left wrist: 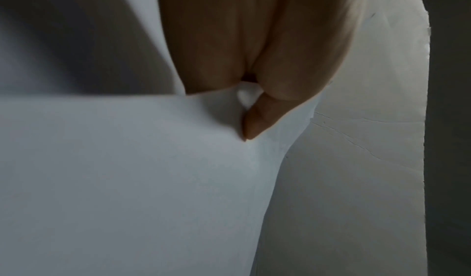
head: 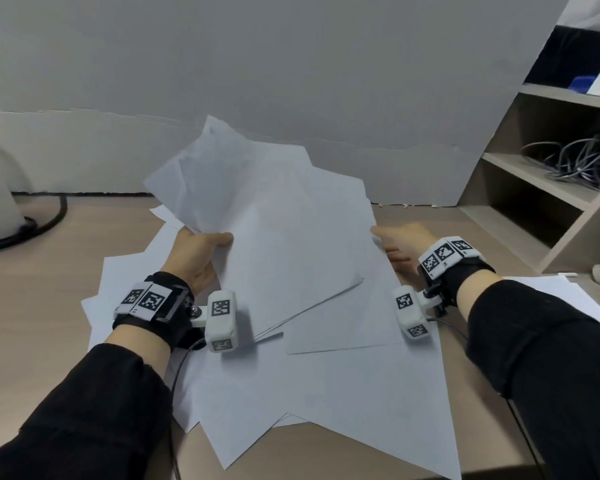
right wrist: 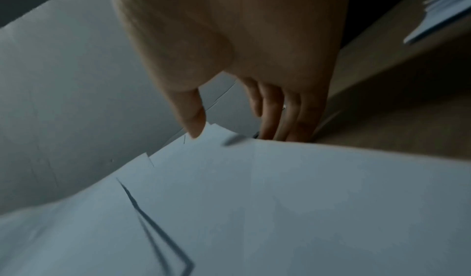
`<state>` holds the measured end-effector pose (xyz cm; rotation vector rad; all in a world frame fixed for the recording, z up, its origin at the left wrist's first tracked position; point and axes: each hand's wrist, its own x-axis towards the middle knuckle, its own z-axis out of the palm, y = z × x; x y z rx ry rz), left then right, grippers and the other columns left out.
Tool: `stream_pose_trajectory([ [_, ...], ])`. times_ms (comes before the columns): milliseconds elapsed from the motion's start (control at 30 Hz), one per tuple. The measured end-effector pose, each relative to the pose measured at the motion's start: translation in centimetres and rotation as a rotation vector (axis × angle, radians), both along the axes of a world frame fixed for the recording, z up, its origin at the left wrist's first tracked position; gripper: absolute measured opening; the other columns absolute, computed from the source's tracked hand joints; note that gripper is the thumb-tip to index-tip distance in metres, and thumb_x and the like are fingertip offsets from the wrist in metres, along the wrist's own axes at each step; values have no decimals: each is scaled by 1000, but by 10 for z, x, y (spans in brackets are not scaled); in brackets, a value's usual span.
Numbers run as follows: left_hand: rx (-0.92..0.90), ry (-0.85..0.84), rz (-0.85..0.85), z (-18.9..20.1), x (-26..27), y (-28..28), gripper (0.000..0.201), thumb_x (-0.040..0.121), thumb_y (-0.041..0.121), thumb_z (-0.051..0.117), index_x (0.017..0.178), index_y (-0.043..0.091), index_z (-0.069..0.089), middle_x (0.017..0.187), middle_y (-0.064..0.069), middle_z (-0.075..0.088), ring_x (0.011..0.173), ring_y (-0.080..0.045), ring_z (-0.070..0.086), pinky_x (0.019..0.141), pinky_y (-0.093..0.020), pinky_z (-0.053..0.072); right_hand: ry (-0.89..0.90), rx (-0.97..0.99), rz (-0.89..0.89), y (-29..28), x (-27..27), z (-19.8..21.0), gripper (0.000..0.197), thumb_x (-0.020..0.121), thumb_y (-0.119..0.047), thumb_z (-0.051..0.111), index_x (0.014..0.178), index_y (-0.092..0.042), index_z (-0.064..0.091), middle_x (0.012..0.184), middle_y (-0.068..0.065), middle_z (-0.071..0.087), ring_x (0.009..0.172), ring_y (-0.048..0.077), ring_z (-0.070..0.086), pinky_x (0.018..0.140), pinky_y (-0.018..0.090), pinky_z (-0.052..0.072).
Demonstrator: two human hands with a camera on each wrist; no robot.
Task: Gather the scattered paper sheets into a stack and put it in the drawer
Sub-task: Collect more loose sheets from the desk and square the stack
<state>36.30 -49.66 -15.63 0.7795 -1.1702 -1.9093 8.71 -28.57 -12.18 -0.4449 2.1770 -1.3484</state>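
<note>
Wood-grain desk (head: 49, 237) under scattered paper sheets (head: 326, 393): left hand (head: 196, 252) pinches lifted sheets (head: 243, 188), right hand (head: 400, 244) slides relaxed fingers under their right edge.

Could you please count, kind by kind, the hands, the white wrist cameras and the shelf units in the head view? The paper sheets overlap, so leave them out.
Hands: 2, left hand and right hand.
White wrist cameras: 2, one on each wrist.
Shelf units: 1.
Total: 5.
</note>
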Motion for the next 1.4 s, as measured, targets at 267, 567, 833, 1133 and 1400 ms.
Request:
stream_pose_trajectory([
  [267,100,103,-80,-1,3,2,38,97,-8,52,132,2,59,123,-18,70,108,-32,71,87,-43,60,365,-82,-13,-7,7,11,24,87,-7,70,65,-9,60,58,1,61,50,14,57,48,17,46],
  [567,161,95,-242,6,11,7,21,99,5,54,107,-1,72,115,-17,72,91,-27,75,78,-37,63,371,-194,167,-17,14,20,10,92,-3,63,84,-9,65,79,8,69,68,21,65,74,31,55],
  [833,238,35,-104,10,20,6,44,90,17,71,129,1,63,118,-21,72,100,-40,73,71,-47,61,235,-398,141,-24,25,29,14,92,0,62,88,-13,67,85,8,70,71,21,67,78,36,57],
  [1133,231,-18,-9,4,21,0,31,90,5,68,119,-5,65,105,-20,73,74,-33,75,59,-42,60,437,124,232,-32,21,16,10,90,-17,69,91,-7,69,80,4,68,71,21,64,61,22,50],
  [1400,108,-153,53,-6,11,-6,42,89,-16,56,128,-1,58,105,-23,69,78,-35,71,56,-40,58,542,341,247,-49,23,-3,30,79,-4,73,107,6,67,97,16,70,83,30,65,77,32,53],
])
